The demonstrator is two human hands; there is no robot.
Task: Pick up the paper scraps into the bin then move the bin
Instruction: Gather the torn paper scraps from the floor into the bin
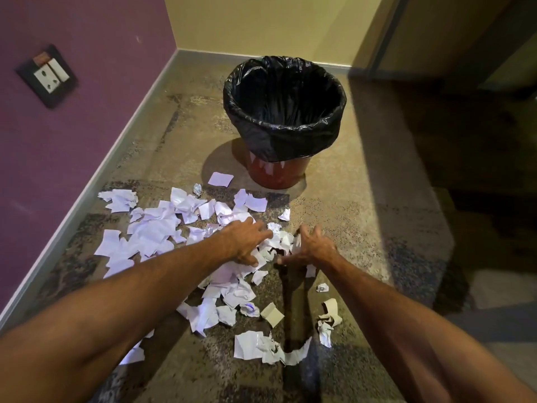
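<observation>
- Bare forearms (139, 303) reach in from the bottom edge over the speckled floor (363, 184).
- Torn white paper scraps (151, 231) litter the floor near the purple wall (72, 141).
- Left hand (250, 242) lies spread on the scraps, fingers straight.
- Right hand (311, 248) stands open, touching the same heap.
- Red round bin with black plastic liner (286, 135) stands upright beyond both hands.

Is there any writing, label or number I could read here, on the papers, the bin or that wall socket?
Nothing here reads as text.
Crumpled scrap: blue ink marks, too blurred to read.
Bin: no label or brand shows.
Wall socket: no lettering shows.
</observation>
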